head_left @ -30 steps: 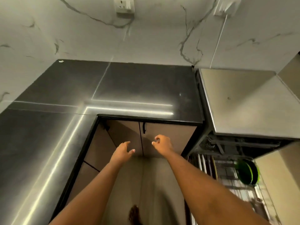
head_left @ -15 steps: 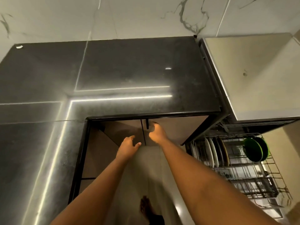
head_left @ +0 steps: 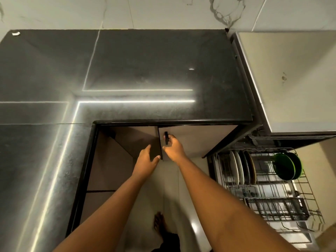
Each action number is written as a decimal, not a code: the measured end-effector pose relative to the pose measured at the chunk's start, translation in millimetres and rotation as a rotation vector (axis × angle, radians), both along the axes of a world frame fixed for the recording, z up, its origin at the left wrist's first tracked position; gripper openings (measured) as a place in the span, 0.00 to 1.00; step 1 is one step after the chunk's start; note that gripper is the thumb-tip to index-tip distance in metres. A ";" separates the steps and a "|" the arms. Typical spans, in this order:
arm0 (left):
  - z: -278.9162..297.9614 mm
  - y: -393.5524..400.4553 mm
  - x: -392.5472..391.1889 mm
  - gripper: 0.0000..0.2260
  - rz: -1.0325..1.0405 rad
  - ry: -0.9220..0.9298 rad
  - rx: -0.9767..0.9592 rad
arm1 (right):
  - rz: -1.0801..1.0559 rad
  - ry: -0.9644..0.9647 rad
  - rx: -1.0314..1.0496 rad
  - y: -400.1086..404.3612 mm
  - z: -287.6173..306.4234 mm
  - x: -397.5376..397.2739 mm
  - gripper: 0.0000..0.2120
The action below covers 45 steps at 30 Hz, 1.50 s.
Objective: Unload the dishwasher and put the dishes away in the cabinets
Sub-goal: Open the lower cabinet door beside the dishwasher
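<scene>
Under the black countertop, two brown cabinet doors meet. My right hand (head_left: 173, 149) has its fingers curled round the black handle (head_left: 166, 140) of the right cabinet door (head_left: 196, 140). My left hand (head_left: 146, 158) lies with straight fingers against the left cabinet door (head_left: 138, 140), close to the seam between the doors. At the right, the dishwasher rack (head_left: 272, 202) is pulled out. Several white plates (head_left: 236, 168) stand upright in it, and two green bowls (head_left: 287, 168) stand on edge beside them.
The dark L-shaped countertop (head_left: 145, 70) fills the upper left, with a small white bit (head_left: 16, 33) at its far corner. The grey dishwasher top (head_left: 294, 79) sits at the right. My bare foot (head_left: 160, 224) stands on the pale floor between cabinets and rack.
Both hands have moved forward to the cabinet doors. My right hand has reached and taken the black handle; my left hand now lies on the left door. The view tilted further down.
</scene>
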<state>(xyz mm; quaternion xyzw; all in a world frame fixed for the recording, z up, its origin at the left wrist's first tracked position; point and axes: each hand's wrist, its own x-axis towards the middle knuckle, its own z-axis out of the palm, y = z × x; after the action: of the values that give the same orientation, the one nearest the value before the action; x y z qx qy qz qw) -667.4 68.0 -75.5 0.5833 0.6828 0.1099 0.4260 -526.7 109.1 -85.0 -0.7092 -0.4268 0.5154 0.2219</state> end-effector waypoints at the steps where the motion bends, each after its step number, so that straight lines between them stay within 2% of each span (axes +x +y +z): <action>1: 4.0 -3.1 4.5 0.33 0.021 -0.018 0.027 | 0.011 -0.011 0.012 -10.2 -0.5 2.2 0.26; 5: 19.5 -17.4 25.6 0.34 0.105 -0.068 0.151 | 0.058 -0.108 0.036 -57.4 -2.8 13.4 0.22; 8: 28.7 -35.4 45.9 0.31 0.048 -0.059 0.189 | 0.093 -0.092 0.055 -91.9 3.2 29.8 0.19; 12: 31.7 -74.2 78.3 0.22 0.035 -0.022 0.226 | 0.270 -0.105 0.005 -132.0 13.1 61.4 0.29; 16: 29.1 -118.4 110.4 0.16 0.126 0.070 0.242 | 0.342 -0.105 -0.044 -169.4 19.1 103.0 0.31; 27: 39.3 -225.6 239.3 0.15 0.211 -0.006 0.212 | 0.231 -0.128 -0.069 -266.0 30.9 222.0 0.26; 29: 41.1 -235.7 267.2 0.15 0.222 -0.021 0.207 | 0.240 -0.105 -0.058 -275.4 33.8 247.7 0.28; 31: 43.7 -239.8 290.7 0.13 0.221 -0.020 0.187 | 0.245 -0.106 -0.052 -280.8 36.2 270.9 0.28; 34: 43.9 -241.4 318.6 0.06 0.199 0.025 0.151 | 0.249 -0.123 -0.023 -284.9 36.1 296.7 0.22; 38: 40.2 -238.1 341.9 0.07 0.184 0.042 0.118 | 0.241 -0.136 -0.005 -287.7 28.9 319.1 0.25; 43: 37.2 -234.8 358.8 0.09 0.176 0.012 0.132 | 0.146 -0.111 0.057 -294.2 21.3 337.7 0.21; 45: 37.6 -234.8 367.5 0.08 0.187 -0.012 0.115 | 0.139 -0.102 0.072 -296.6 19.9 343.9 0.24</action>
<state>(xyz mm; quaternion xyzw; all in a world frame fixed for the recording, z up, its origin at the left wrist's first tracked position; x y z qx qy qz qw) -299.9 -166.8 -37.9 0.5399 0.7241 0.1918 0.3838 -182.8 -187.5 -65.1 -0.6949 -0.5038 0.4771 0.1890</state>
